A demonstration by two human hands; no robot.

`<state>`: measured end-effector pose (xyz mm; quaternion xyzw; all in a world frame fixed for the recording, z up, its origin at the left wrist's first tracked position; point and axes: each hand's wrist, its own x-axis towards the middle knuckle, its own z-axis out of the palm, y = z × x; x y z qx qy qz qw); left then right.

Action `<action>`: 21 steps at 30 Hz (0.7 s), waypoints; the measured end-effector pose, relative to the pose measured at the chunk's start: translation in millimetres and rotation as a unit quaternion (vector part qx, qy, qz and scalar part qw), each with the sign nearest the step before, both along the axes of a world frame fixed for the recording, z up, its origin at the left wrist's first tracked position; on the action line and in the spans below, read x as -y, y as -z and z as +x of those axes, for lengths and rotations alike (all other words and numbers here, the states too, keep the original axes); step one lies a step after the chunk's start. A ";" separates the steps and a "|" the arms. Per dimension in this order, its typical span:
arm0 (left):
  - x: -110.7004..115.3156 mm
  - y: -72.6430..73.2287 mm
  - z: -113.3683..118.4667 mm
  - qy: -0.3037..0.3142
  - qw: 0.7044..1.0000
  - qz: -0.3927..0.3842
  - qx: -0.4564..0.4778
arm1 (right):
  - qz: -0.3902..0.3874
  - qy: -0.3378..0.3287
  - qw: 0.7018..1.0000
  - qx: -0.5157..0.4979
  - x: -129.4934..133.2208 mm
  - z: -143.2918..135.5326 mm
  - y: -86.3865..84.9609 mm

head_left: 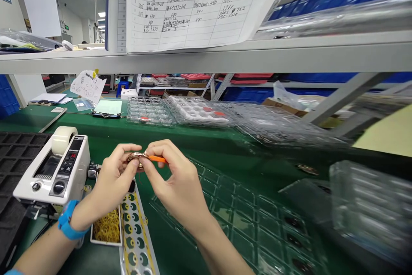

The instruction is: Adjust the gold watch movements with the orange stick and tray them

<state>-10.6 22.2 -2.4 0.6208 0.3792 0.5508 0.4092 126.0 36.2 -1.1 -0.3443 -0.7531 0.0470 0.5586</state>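
Note:
My left hand (112,176), with a blue band at its wrist, pinches a small round shiny metal part (138,155) that looks like a watch case. Between the fingers of my right hand (180,185) is a slim orange tool (157,158), its kind unclear. The right thumb and fingertips also meet the metal part's edge, and the fingers partly hide it. Below the hands lie a white box of yellow rings (107,226) and a strip sheet with yellow-edged round cutouts (135,232).
A white tape dispenser (69,167) stands left beside a black compartment tray (19,155). On the right, a clear compartment tray (238,210) holds several dark round parts. Stacked clear trays (199,110) line the back. A grey shelf beam (206,58) crosses above.

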 end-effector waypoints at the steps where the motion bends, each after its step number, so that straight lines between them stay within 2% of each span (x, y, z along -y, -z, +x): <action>1: -2.5 -0.8 -2.9 -0.003 0.998 0.021 -0.052 | 0.013 0.010 1.000 0.020 -0.6 1.1 -0.1; 4: -5.8 -6.2 -10.2 -0.050 0.981 0.101 -0.156 | 0.078 0.038 0.993 0.074 -0.3 2.7 -1.7; 7: -2.5 -12.9 -12.6 -0.113 0.972 0.142 -0.148 | 0.161 0.059 0.982 0.074 5.4 2.0 -2.9; 9: 1.1 -16.3 -11.9 -0.116 0.983 0.104 -0.093 | 0.215 0.083 0.972 0.053 12.2 0.7 -1.3; 13: 7.0 -21.2 -8.5 -0.065 0.997 -0.018 0.028 | 0.291 0.143 0.944 0.062 23.6 -1.7 5.0; 17: 13.0 -24.7 -4.6 -0.016 0.993 -0.077 0.089 | 0.268 0.171 0.945 0.083 20.5 -1.4 5.5; 21: 18.0 -23.4 -0.5 -0.009 0.992 -0.076 0.097 | 0.265 0.153 0.949 0.073 11.1 0.2 2.6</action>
